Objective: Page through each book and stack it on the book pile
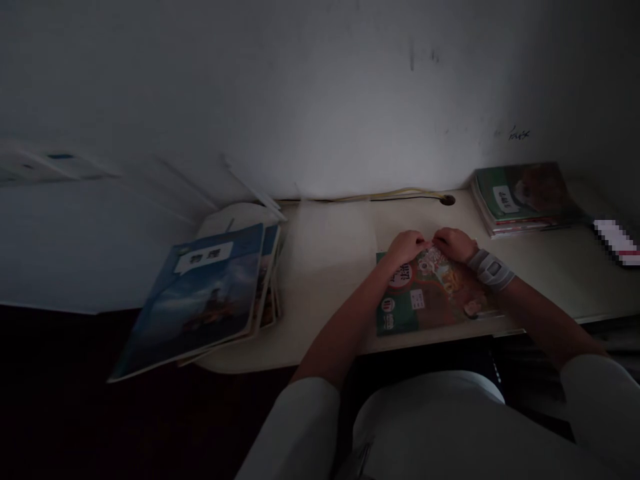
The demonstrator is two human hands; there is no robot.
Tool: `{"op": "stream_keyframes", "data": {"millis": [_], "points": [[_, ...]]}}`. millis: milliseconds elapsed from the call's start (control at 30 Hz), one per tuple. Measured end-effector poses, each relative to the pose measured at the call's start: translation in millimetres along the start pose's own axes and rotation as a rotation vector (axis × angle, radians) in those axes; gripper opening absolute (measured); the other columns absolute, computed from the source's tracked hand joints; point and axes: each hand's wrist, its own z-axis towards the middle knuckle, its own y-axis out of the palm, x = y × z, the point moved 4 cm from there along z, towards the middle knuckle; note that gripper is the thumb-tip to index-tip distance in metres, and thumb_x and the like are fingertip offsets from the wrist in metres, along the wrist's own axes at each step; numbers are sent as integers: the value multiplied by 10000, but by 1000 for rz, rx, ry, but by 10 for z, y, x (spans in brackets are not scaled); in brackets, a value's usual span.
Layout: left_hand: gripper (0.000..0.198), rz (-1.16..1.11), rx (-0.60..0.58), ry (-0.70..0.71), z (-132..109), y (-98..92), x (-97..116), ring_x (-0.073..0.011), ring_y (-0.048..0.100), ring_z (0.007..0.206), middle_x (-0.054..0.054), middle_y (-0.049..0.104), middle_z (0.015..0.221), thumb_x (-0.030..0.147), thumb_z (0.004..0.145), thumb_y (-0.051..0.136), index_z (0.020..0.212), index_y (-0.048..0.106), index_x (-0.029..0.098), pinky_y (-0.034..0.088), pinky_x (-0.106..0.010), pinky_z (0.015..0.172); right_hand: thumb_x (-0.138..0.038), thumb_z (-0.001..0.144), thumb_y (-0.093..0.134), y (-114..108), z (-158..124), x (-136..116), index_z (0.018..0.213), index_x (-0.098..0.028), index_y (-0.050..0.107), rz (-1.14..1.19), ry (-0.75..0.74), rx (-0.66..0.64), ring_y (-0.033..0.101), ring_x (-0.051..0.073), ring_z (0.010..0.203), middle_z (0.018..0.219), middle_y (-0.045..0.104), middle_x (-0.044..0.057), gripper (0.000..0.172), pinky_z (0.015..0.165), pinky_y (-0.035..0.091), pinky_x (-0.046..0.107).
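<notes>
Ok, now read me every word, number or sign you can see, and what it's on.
"物理": on the blue book.
"法治": on the middle book; its other title characters are unclear.
Right book: label too blurred.
Wall: handwriting, unreadable.
Phone: screen pixelated.
Other cover print: too small.

Scuffed pale wall [325, 100] behind a dimly lit desk [303, 310]

The desk [300, 327] bears a left stack [215, 287], middle book [430, 307] and right pile [525, 197].
</notes>
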Motion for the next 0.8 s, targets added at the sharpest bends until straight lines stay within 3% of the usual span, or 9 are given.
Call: {"op": "stream_keyframes", "data": {"millis": [300, 500, 600, 700, 800], "points": [[198, 85, 20, 3, -120, 54, 55, -185, 595, 884, -82, 665, 911, 282, 876, 517, 885, 675, 161, 424, -271, 784, -245, 928, 390, 130, -65, -7, 1026, -135, 624, -52, 43, 71, 542, 218, 942, 1016, 610, 136, 276, 817, 371, 299], [224, 191, 51, -65, -345, -16, -73, -200, 576, 906, -87, 620, 915, 305, 909, 474, 886, 642, 159, 427, -300, 794, -195, 935, 350, 83, -286, 336, 1019, -109, 609, -82, 169, 136, 553, 226, 906, 973, 617, 143, 286, 799, 387, 320], [227, 255, 75, -99, -441, -11, -71, -232, 549, 988, -120, 598, 990, 235, 927, 407, 969, 612, 147, 420, -346, 835, -186, 927, 377, -17, -412, 444, 1022, -84, 616, -162, 218, 197, 555, 257, 917, 980, 617, 170, 277, 812, 393, 366], [231, 322, 67, -22, -494, 42, 14, -227, 519, 1044, -119, 572, 1068, 124, 900, 389, 1019, 584, 161, 405, -352, 882, -172, 903, 442, -120, -572, 263, 1073, -97, 617, -259, 136, 243, 524, 294, 1032, 1132, 590, 196, 256, 879, 376, 428], [216, 381, 66, 72, -500, 98, 77, -223, 515, 1038, -111, 570, 1068, 97, 876, 414, 991, 587, 157, 396, -344, 906, -236, 910, 476, -112, -858, -173, 1168, -157, 585, -250, -57, 209, 503, 262, 1111, 1259, 556, 149, 291, 964, 353, 430]]}}
